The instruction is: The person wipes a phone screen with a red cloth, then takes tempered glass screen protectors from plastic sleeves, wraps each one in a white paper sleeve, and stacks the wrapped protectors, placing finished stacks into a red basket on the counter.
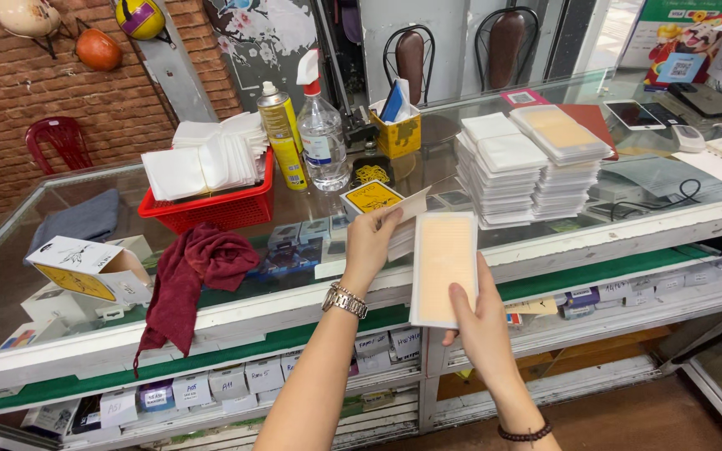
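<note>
My right hand (485, 327) holds a flat white packet with a pale orange face (444, 267) upright over the counter's front edge. My left hand (369, 244), a metal watch on its wrist, grips a small yellow-and-white open box (373, 199) together with a white card flap, just above the glass counter top (294, 242). Both hands are close together, the packet just right of the left hand.
Tall stacks of similar white packets (528, 167) stand right of the hands. A red basket (211, 209) of white sleeves, a spray can (284, 134), a spray bottle (322, 138), a red cloth (194, 276) and a yellow box (85, 271) lie left. Phones (633, 114) and a cable lie far right.
</note>
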Action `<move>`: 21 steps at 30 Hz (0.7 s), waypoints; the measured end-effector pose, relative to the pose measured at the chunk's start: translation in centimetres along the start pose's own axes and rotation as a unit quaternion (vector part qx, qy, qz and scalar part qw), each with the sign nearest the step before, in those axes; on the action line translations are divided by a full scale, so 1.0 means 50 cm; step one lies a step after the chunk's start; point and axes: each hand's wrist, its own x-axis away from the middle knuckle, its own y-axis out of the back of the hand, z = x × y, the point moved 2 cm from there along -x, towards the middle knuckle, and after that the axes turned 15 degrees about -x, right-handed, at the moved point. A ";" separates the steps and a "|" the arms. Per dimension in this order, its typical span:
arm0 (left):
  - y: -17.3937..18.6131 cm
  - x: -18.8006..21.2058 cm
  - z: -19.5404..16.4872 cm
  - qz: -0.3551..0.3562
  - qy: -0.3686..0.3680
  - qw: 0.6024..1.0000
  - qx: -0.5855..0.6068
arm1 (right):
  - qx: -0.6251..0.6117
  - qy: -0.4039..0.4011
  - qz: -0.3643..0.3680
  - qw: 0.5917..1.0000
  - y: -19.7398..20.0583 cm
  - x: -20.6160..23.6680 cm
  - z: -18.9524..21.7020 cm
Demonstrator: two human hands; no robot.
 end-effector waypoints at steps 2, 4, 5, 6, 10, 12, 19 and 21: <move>-0.009 0.002 -0.001 0.006 0.020 1.000 0.006 | 0.037 -0.017 -0.007 0.999 -0.023 0.011 0.007; -0.018 0.007 -0.002 0.012 0.041 0.999 0.024 | 0.073 -0.033 -0.006 0.997 -0.041 0.022 0.011; -0.021 0.010 -0.003 0.015 0.051 0.998 0.033 | 0.090 -0.039 -0.001 0.995 -0.050 0.026 0.011; -0.023 0.012 -0.003 0.022 0.057 0.997 0.036 | 0.107 -0.044 0.004 0.993 -0.055 0.028 0.010; -0.015 0.017 0.001 0.051 0.054 0.995 0.059 | 0.076 -0.089 0.053 0.992 -0.045 0.012 0.002; -0.006 0.018 0.009 0.077 0.039 0.993 0.086 | 0.042 -0.120 0.089 0.988 -0.011 -0.024 0.005; -0.007 0.038 0.031 0.134 -0.045 0.983 0.121 | 0.044 -0.088 0.069 0.993 -0.006 -0.162 -0.030; -0.016 0.046 0.028 0.129 -0.049 0.982 0.130 | 0.007 -0.059 0.007 0.998 -0.030 -0.169 -0.046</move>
